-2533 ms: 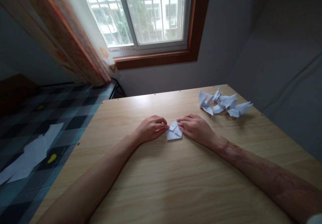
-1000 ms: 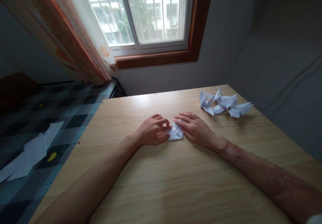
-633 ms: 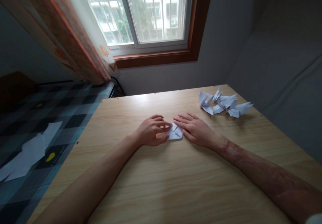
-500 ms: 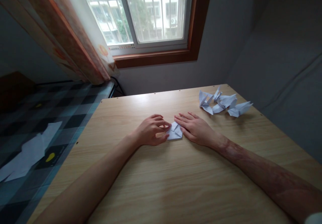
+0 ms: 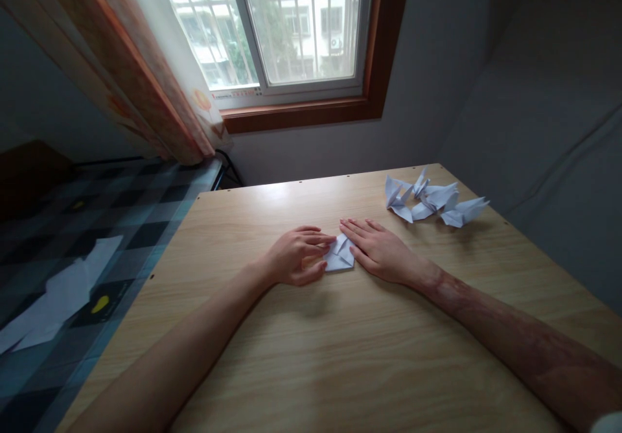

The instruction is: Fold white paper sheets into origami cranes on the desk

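Observation:
A small folded piece of white paper [image 5: 339,255] lies flat on the wooden table, between my two hands. My left hand [image 5: 299,255] is at its left edge, thumb and fingers apart, with the fingertips touching the paper. From the right, my right hand [image 5: 376,248] rests flat with its fingers stretched out, the tips over the paper's right edge. Creases and overlapping flaps show on the paper's upper face. Parts of its left and right edges are hidden under my fingers.
Several folded white paper cranes [image 5: 430,201] stand at the table's [image 5: 301,355] back right. To the left, loose white paper sheets [image 5: 68,297] lie on a checked cloth [image 5: 29,245]. A window [image 5: 301,31] and a curtain [image 5: 146,83] are behind the table.
My left hand's fingers have shifted slightly and lie a little straighter over the paper's left edge. My right hand and the paper look nearly the same.

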`<state>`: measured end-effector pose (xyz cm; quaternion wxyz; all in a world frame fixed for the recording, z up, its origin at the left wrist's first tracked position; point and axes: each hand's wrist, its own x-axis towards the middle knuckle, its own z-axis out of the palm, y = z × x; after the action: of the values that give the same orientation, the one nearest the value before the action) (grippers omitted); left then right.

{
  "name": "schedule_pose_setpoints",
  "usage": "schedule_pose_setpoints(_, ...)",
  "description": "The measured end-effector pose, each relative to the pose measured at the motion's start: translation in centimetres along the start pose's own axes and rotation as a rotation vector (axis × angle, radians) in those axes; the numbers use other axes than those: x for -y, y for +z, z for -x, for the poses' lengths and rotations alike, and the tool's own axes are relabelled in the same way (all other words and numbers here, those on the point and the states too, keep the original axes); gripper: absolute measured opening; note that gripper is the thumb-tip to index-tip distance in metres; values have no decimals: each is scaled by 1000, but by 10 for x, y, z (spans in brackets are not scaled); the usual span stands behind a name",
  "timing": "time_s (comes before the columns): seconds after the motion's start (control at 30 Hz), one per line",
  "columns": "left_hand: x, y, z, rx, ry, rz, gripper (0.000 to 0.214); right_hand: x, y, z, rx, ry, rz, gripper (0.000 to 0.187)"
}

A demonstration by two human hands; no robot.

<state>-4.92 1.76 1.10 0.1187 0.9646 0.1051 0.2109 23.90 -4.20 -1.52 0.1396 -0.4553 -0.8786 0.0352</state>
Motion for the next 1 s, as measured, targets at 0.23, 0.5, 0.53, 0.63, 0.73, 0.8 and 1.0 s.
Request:
schedule_pose_setpoints(0.23, -2, 5, -5, 16, -91, 73, 25, 0, 0, 0, 9, 6, -22, 62)
schedule_pose_setpoints(0.5, -1, 18, -9, -44, -232, 46, 37, 0, 0, 1, -2, -3, -10, 61)
schedule_pose_setpoints(0.53, -1, 19, -9, -40, -229, 34, 39, 0, 1, 1, -7, -5, -7, 60)
schedule_pose_setpoints(0.63, 0, 20, -8, -19, -185, -1, 46, -1, 2, 1, -22, -11, -2, 61)
schedule_pose_setpoints(0.73, 2, 20, -6, 11, -152, -40, 52, -2, 4, 1, -32, -14, -7, 61)
schedule_pose_setpoints(0.8, 2, 19, -5, 42, -141, -74, 53, -3, 4, 0, -29, -12, -6, 62)
schedule_pose_setpoints(1.0, -2, 11, -5, 84, -100, -160, 46, -1, 4, 0, -33, 22, -14, 63)
